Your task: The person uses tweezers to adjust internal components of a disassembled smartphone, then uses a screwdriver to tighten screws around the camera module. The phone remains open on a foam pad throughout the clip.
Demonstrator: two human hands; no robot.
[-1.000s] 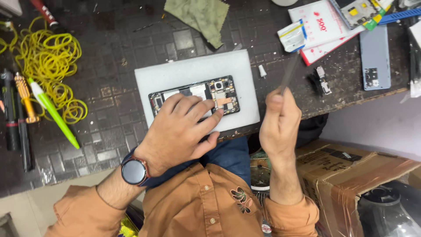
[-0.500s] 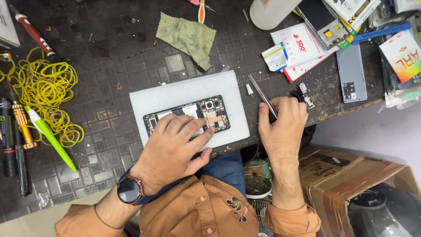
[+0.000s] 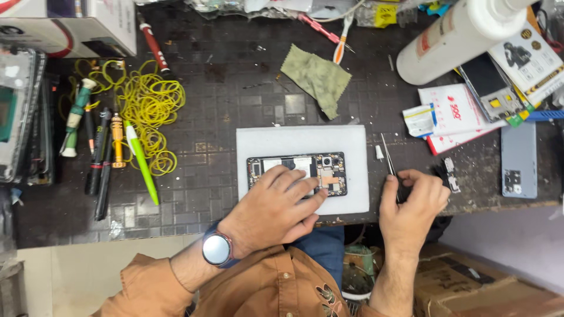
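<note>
Head view, looking straight down on a dark tiled surface point(image 3: 235, 76). Near its front edge lies a white pad point(image 3: 302, 141), which gives the opened phone point(image 3: 296, 173) a soft, clean bed. The left hand point(image 3: 273, 208) rests flat across the phone's front half, fingers spread, apparently pinning it so it does not slide. The right hand point(image 3: 411, 205) sits just beside the pad's right edge, fingers closed on thin metal tweezers point(image 3: 388, 155) whose tips point toward the back edge, close to a small white part point(image 3: 379, 152). Toward the left edge lie a heap of yellow rubber bands point(image 3: 147, 111) and a row of screwdrivers point(image 3: 100, 152). A green cloth point(image 3: 314, 76) lies behind the pad; a white bottle point(image 3: 452, 38) and a blue phone back cover point(image 3: 519, 159) crowd the right side.
</note>
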